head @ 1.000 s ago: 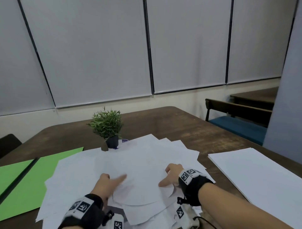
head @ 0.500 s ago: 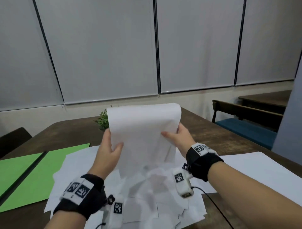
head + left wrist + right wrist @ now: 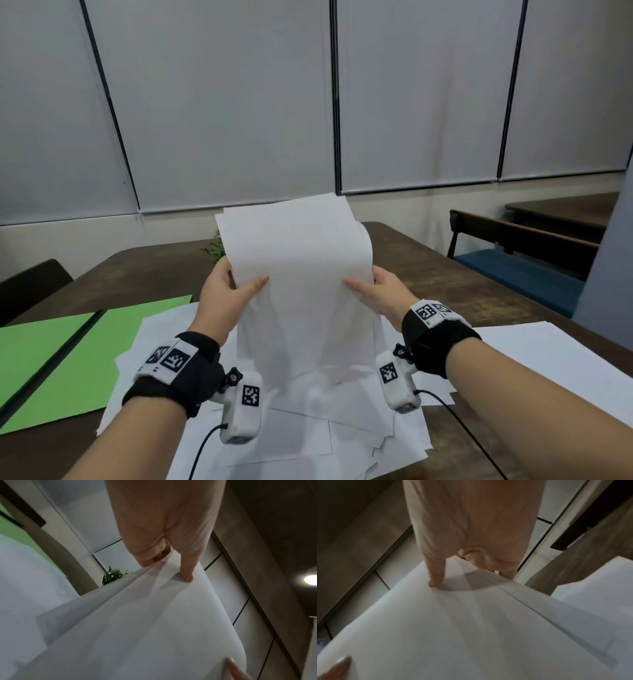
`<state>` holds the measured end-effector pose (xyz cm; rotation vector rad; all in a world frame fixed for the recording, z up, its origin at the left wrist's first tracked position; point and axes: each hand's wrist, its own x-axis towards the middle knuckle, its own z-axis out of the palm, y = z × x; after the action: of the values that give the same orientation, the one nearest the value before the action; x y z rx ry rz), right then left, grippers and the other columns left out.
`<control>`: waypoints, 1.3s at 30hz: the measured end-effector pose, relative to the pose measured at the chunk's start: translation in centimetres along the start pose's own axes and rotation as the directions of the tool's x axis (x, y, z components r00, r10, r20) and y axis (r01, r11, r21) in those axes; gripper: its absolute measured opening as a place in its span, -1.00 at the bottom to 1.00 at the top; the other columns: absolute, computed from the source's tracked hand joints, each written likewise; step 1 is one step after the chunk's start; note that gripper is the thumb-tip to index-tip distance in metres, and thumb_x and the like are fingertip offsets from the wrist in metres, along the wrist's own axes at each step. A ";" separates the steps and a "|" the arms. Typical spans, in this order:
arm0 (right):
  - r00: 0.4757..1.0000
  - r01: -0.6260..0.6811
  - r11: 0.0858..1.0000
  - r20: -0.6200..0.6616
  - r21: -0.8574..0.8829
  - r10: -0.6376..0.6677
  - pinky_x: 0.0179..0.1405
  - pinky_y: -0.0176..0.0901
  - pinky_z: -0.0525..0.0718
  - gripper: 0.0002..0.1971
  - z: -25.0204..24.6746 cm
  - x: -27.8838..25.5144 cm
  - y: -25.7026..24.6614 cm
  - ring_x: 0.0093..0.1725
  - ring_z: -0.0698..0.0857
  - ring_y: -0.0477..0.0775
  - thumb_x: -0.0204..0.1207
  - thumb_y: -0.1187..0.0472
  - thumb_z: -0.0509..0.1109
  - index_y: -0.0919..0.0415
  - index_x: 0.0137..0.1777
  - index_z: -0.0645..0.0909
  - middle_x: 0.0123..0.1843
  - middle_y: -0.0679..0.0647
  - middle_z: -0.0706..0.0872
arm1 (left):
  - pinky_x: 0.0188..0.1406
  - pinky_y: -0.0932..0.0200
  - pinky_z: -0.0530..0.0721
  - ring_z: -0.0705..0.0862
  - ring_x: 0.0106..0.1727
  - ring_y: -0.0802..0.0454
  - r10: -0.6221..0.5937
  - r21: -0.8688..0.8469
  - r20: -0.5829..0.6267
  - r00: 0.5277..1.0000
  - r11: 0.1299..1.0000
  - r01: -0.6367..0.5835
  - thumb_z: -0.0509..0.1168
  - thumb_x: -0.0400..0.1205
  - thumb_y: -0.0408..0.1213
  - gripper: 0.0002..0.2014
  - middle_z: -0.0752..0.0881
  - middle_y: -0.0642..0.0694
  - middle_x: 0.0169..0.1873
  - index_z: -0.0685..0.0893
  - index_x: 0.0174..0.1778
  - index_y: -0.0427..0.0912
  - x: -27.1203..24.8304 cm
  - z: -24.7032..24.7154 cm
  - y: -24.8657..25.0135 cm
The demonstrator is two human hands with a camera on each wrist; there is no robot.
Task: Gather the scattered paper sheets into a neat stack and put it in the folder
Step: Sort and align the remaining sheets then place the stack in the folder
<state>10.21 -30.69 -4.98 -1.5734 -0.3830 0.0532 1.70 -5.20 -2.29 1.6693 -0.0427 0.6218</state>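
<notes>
Head view shows a dark brown wooden table in a room walled with grey roller blinds split by dark vertical frames. Beyond the right-hand grip, a dark bench with a blue seat stands by a second table. A small green plant peeks out just behind the left-hand grip, mostly hidden by the lifted paper.

Both hands hold a bundle of paper sheets upright above the table. The left hand pinches the bundle's left edge, thumb across the front and fingers behind; the right hand pinches the right edge the same way. The top of the bundle curls away from the person. Directly below the grips, the scattered sheets lie in a loose overlapping heap. To the left of the left-hand grip lies the green folder, open and flat. To the right of the right-hand grip rests a separate white sheet.

Left wrist view shows the thumb pressed on the paper face with the fingers curled behind its edge; right wrist view shows the same.

A second ago both hands lay flat on the heap. Since half a second ago, the bundle has stood straighter and the hands have moved further apart.
</notes>
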 end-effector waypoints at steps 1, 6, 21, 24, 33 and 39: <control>1.000 0.005 1.000 -0.022 0.014 -0.004 0.20 0.10 0.71 -0.58 0.0 0.0 0.1 0.11 0.79 0.12 0.35 0.08 0.59 0.19 0.18 0.66 0.08 0.07 0.83 | 0.16 -0.12 0.70 0.75 0.13 -0.05 0.009 -0.019 0.013 1.000 1.000 -0.009 0.45 0.53 -0.43 -0.63 0.77 -0.04 0.07 0.57 0.19 -0.05 -0.1 0.2 0.1; 0.987 0.096 0.994 -0.132 0.054 -0.088 0.09 0.08 0.74 -0.85 0.2 0.2 -1.1 -0.02 0.78 0.22 0.46 0.42 0.51 0.21 -0.04 0.71 -0.03 0.17 0.82 | 0.28 -0.11 0.63 0.69 0.25 0.10 0.131 -0.041 0.067 0.989 0.991 -0.129 0.38 0.56 -0.53 -0.33 0.69 0.10 0.25 0.32 0.51 0.05 -0.3 0.2 1.4; 0.989 0.143 0.981 -0.049 0.134 -0.138 0.16 0.11 0.71 -0.69 1.7 0.0 -2.7 0.06 0.77 0.20 0.48 0.50 0.44 0.16 0.12 0.66 0.07 0.17 0.81 | 0.09 0.01 0.71 0.76 0.07 0.08 0.097 -0.041 -0.126 0.987 0.994 -0.102 0.56 0.44 -0.28 -0.60 0.77 0.03 0.05 0.61 0.16 -0.08 0.1 -0.3 1.2; 0.991 0.133 0.979 -0.050 0.152 -0.126 0.15 0.07 0.72 -0.75 2.0 0.0 -2.9 0.09 0.78 0.23 0.49 0.34 0.50 0.23 0.16 0.68 0.10 0.19 0.81 | 0.05 0.11 0.69 0.75 0.07 0.15 0.102 -0.099 -0.119 0.988 0.989 -0.114 0.50 0.48 -0.38 -0.57 0.75 0.04 0.08 0.53 0.22 -0.11 0.1 -0.2 1.8; 0.985 0.164 0.962 -0.081 0.218 -0.150 -0.13 -0.04 0.76 -0.79 1.9 0.4 -4.8 -0.10 0.80 0.22 0.45 0.45 0.49 0.23 0.04 0.68 0.01 0.25 0.81 | 0.18 -0.08 0.67 0.74 0.16 -0.01 0.254 -0.158 -0.096 0.962 0.951 -0.267 0.38 0.58 -0.50 -0.62 0.76 -0.01 0.11 0.53 0.17 0.02 0.3 -0.6 4.7; 0.984 0.160 0.978 -0.096 0.134 -0.148 0.11 0.06 0.73 -0.81 2.8 0.3 -4.2 0.02 0.80 0.16 0.45 0.30 0.55 0.19 0.05 0.71 0.01 0.12 0.83 | 0.02 -0.05 0.74 0.77 -0.11 0.06 0.205 0.016 -0.202 0.958 0.978 -0.206 0.42 0.57 -0.35 -0.86 0.80 0.07 -0.17 0.67 -0.14 0.02 0.3 -0.2 2.9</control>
<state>8.84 -27.95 -0.96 -1.3971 -0.4236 -0.1051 0.83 -5.54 0.45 1.6005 -0.0716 0.9465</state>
